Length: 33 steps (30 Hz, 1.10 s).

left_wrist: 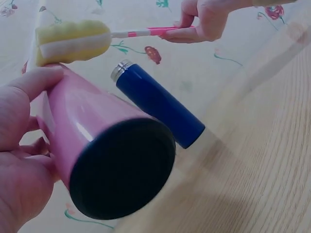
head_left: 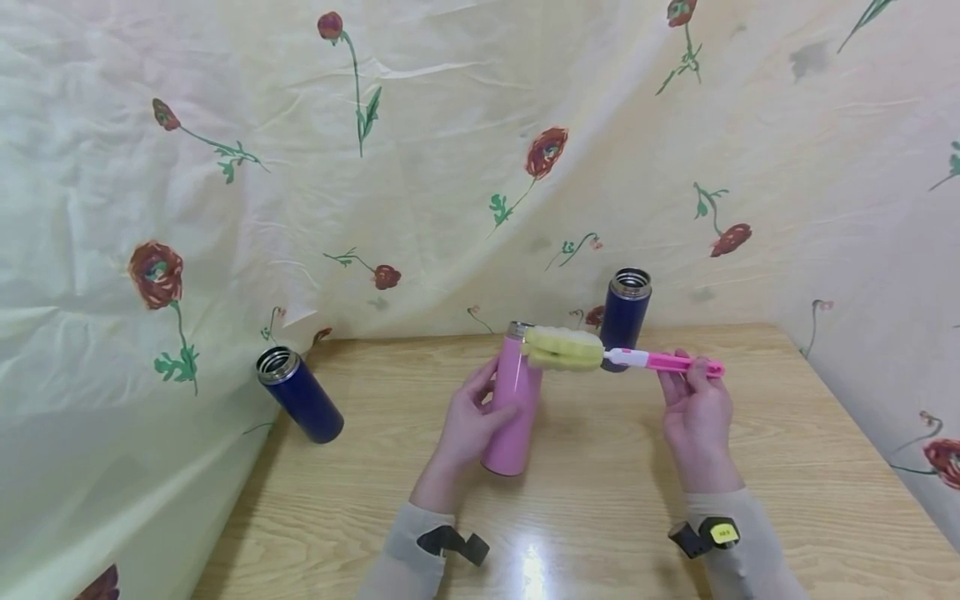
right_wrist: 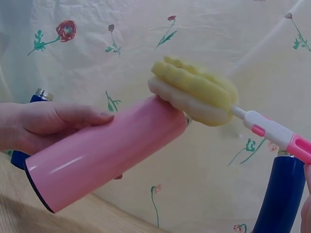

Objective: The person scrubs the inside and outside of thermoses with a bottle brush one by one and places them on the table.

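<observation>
My left hand (head_left: 468,421) grips a pink bottle (head_left: 513,408) round its middle, its steel mouth up and its dark base showing large in the left wrist view. In my right hand (head_left: 699,408) is a bottle brush, pinched by its pink handle (head_left: 686,364). The brush's yellow and white sponge head (head_left: 564,348) points left and overlaps the pink bottle's upper end in the head view. From the right wrist view, the sponge (right_wrist: 194,92) lies across the bottle's upper side, outside the mouth.
A dark blue open bottle (head_left: 627,312) stands behind the brush at the table's back. Another dark blue open bottle (head_left: 303,398) stands to the left. Flower-printed cloth (head_left: 450,167) hangs behind the wooden table (head_left: 600,500) and down its left side.
</observation>
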Motion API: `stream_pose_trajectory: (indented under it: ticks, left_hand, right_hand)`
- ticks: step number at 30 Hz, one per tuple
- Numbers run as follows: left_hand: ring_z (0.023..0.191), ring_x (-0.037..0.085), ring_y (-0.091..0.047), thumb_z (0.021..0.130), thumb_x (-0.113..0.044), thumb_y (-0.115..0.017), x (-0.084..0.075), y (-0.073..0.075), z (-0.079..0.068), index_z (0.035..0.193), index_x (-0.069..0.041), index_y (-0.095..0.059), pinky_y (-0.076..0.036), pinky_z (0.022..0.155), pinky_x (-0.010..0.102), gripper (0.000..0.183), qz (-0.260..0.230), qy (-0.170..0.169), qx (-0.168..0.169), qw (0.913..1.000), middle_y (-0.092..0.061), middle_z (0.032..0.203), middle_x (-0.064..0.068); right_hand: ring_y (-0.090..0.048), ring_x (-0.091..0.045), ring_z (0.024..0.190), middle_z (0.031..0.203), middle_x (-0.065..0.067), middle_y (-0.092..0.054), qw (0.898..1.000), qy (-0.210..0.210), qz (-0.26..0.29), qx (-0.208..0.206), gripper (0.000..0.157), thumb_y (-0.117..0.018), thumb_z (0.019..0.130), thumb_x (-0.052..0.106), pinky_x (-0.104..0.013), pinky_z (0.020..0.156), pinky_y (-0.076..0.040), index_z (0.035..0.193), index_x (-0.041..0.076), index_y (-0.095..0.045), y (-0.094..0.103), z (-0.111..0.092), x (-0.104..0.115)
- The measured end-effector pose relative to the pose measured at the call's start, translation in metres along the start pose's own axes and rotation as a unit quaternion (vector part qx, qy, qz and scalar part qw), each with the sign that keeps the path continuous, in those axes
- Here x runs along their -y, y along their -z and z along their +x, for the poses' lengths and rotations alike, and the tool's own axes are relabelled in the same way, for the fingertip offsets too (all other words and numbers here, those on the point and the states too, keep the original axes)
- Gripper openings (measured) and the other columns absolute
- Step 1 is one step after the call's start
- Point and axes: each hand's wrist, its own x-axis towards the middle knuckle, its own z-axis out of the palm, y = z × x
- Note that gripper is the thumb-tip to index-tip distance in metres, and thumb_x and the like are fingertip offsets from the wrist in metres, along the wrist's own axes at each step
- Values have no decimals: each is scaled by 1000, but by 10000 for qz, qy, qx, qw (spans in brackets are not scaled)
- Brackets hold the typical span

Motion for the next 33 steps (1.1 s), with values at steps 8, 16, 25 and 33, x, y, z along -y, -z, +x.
stream_pose_trajectory:
  ticks: [8,16,25,33]
  left_hand:
    - [134,34,-58,98,-2,-74,-3,1,-2,164,-11,-44,-54,109,46,73,-707,298,-72,9970,-49,160,15]
    - [133,34,-59,103,-9,-69,-2,5,-2,165,-4,-38,-52,111,45,69,-950,144,-144,9953,-52,154,26]
    - [126,26,-63,100,-6,-69,-2,8,-1,164,-6,-40,-55,107,37,70,-1165,-40,-205,9930,-56,149,25]
    - [125,26,-62,100,-8,-71,-3,9,-1,164,-12,-44,-57,105,40,70,-1242,-122,-354,9916,-57,148,19]
  right_hand:
    - [-79,-25,98,103,-13,-70,9975,-266,-175,634,6,-57,109,10,-37,95,-61,109,4,-56,3,-2,-1]
    - [-78,-24,94,98,-12,-67,9846,-527,-837,1442,11,-49,112,6,-36,92,-62,102,3,-54,10,1,-8]
    - [-77,-18,96,100,-8,-72,9477,-517,-2432,2001,9,-53,112,8,-31,93,-61,104,5,-56,17,8,-10]
    - [-78,-17,95,99,-7,-76,9160,-487,-3147,2440,7,-50,113,7,-31,88,-63,108,7,-56,16,8,-16]
